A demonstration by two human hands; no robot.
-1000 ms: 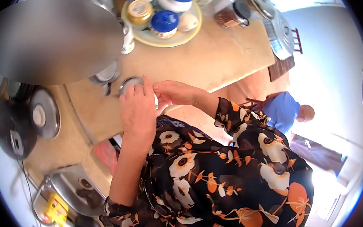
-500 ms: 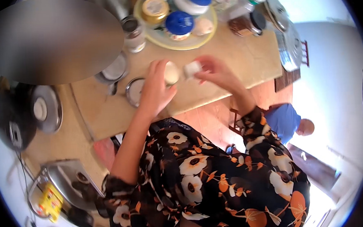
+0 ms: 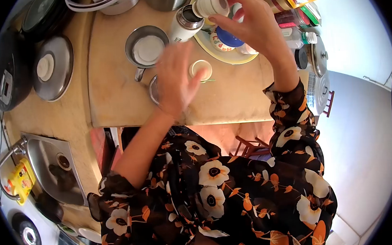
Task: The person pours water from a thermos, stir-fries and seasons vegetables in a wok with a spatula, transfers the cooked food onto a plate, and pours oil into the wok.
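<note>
Near the back of the table, my right hand (image 3: 248,22) grips a white ribbed stopper (image 3: 211,5) beside the open metal mouth of a white flask (image 3: 184,26). My left hand (image 3: 175,76) is over the table, blurred by motion, with its thumb apart from its fingers and nothing seen in it. Just right of its thumb stands a small round container (image 3: 201,70) with a pale top. A steel pan (image 3: 133,43) with something white inside lies to the left. Behind my left hand, a round metal-rimmed item (image 3: 154,90) is partly hidden.
A yellow-rimmed tray (image 3: 232,58) holds a blue-lidded jar (image 3: 229,37). Bottles and packets crowd the back right. At the left are a pot lid (image 3: 63,81), a black cooker (image 3: 9,71) and a sink (image 3: 41,159). A chair (image 3: 251,147) stands beyond the table edge.
My left hand has let go of the round container, which now stands on the table. My right hand has moved up to the flask with the white stopper. The view has shifted.
</note>
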